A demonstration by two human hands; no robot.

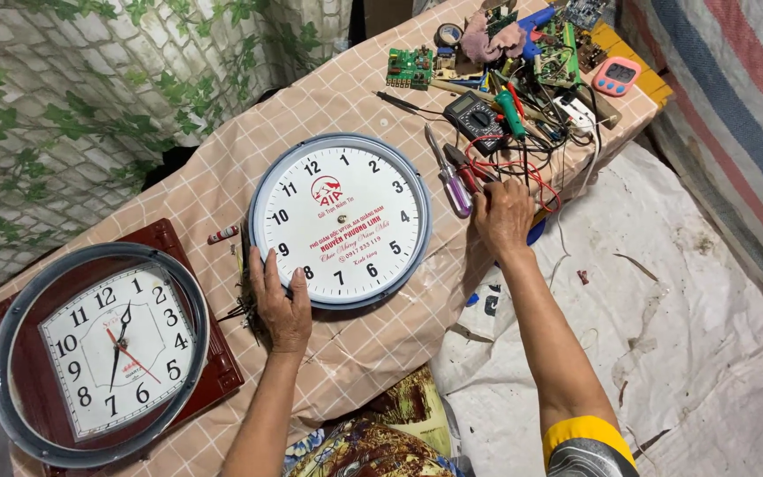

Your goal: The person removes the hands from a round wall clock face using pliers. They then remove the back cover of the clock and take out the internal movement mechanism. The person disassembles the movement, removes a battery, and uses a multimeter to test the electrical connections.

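A matt checked cloth (355,344) carries the round clock (340,221) with glossy plastic rim and smooth white face.

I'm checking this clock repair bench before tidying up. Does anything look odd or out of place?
Yes. The round white wall clock under the left hand has no hands on its dial. A loose grey round rim lies askew over the square dark-red clock. The right hand rests by tangled red wires.

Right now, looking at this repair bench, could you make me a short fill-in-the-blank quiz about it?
1. The left hand rests on the lower-left rim of the round white ____.
2. That round white wall clock has no ____ on its dial.
3. The right hand reaches among tools beside a ____-handled screwdriver.
4. The square dark-red clock lies under a loose grey ____.

Missing: clock; hands; purple; ring
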